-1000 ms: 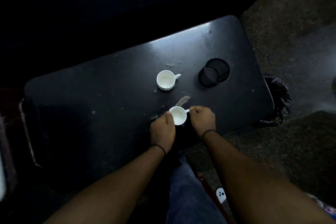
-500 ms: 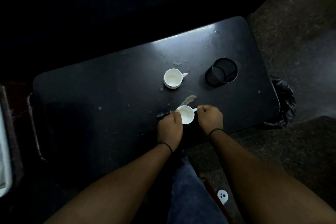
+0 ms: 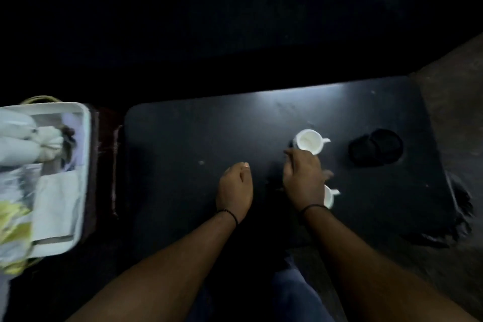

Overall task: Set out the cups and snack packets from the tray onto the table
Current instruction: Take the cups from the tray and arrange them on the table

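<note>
Over the near edge of the matte black, round-cornered table, the left hand hovers loosely curled, holding nothing. Right of it, the right hand is blurred; whether it grips anything cannot be told. It half-covers the near cup, smooth white with a small handle. Just beyond sits the far cup, then a black mesh cylinder. Left of the table, the white rounded tray holds crinkled snack packets.
</note>
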